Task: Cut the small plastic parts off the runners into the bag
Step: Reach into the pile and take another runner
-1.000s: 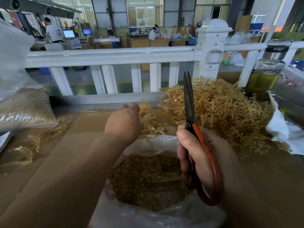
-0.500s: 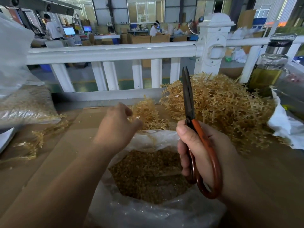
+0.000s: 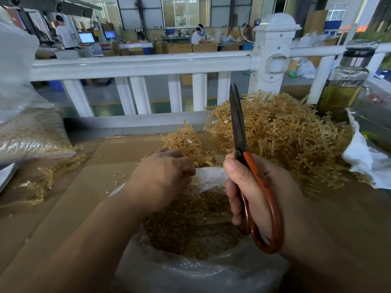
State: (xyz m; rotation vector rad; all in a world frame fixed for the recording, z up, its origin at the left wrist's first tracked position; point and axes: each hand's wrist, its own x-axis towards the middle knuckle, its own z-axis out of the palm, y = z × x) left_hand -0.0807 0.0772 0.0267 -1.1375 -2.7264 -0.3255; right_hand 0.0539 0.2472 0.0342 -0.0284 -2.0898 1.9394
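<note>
- While the right hand [image 3: 260, 199] curls round the orange loops of the one pair of scissors [image 3: 239, 127], blades closed and pointing up and away, the left hand [image 3: 160, 178] curls its fingers on the near end of one small clump of runners [image 3: 186, 144].
- One open clear bag [image 3: 190, 271] sits directly under both hands, holding a heap of cut parts [image 3: 190, 225] too small to count.
- One large pile of runners [image 3: 285, 140] lies beyond the right hand, and a few loose runners [image 3: 42, 182] lie left of the left hand.
- The left fingertips are hidden behind the back of the hand, so the exact grip is unclear; the bag's bottom is cut off by the frame.
- The scissor blades cross in front of the large pile.
- Around them: a cardboard-covered tabletop [image 3: 105, 161], one filled bag [image 3: 31, 134] far left, one glass bottle [image 3: 342, 85] and crumpled white plastic [image 3: 364, 159] far right, a white railing [image 3: 139, 66] beyond, and two people past it.
</note>
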